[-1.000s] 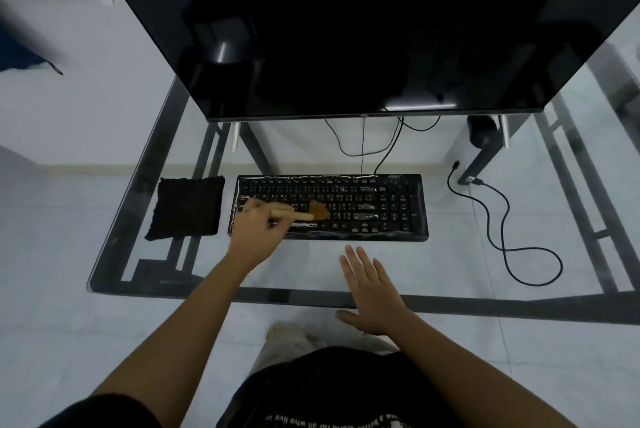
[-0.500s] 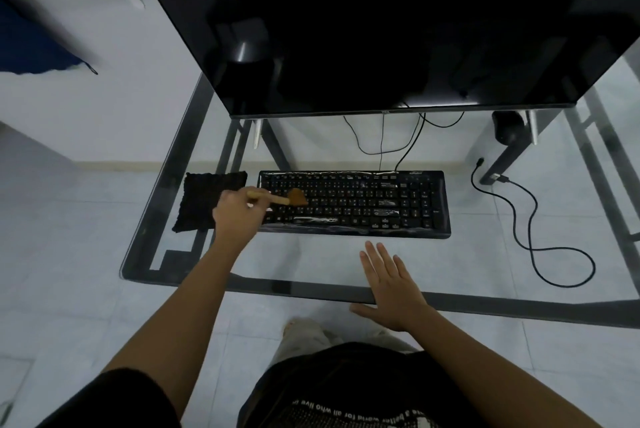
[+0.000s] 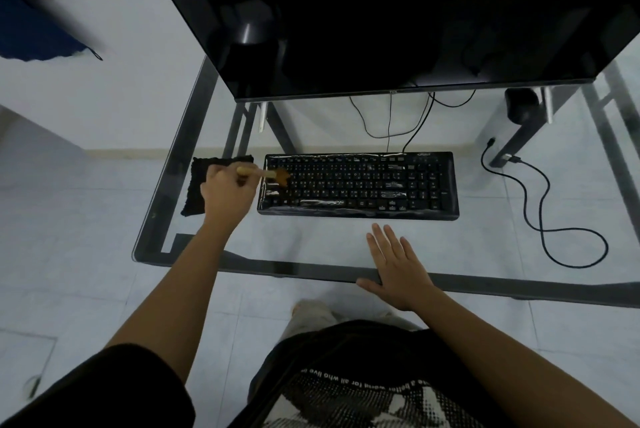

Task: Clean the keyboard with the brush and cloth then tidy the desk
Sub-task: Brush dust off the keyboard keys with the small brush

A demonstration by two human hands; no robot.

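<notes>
A black keyboard (image 3: 363, 185) lies on the glass desk (image 3: 311, 247) in front of a large dark monitor (image 3: 398, 11). My left hand (image 3: 227, 192) grips a small wooden-handled brush (image 3: 270, 174), whose brown bristles rest on the keyboard's left-hand keys. A black cloth (image 3: 197, 185) lies flat left of the keyboard, partly hidden behind that hand. My right hand (image 3: 398, 264) lies flat with fingers spread on the desk's front edge, below the keyboard, holding nothing.
A loose black cable (image 3: 540, 219) loops over the desk's right part. Thin cords (image 3: 391, 122) run from the keyboard up behind the monitor. A dark cylinder (image 3: 521, 103) stands at the back right. Pale tiled floor shows through the glass.
My left hand has swept the brush leftward, from the keyboard's middle-left keys to its left end. The right hand stays flat on the desk. The camera view shifted.
</notes>
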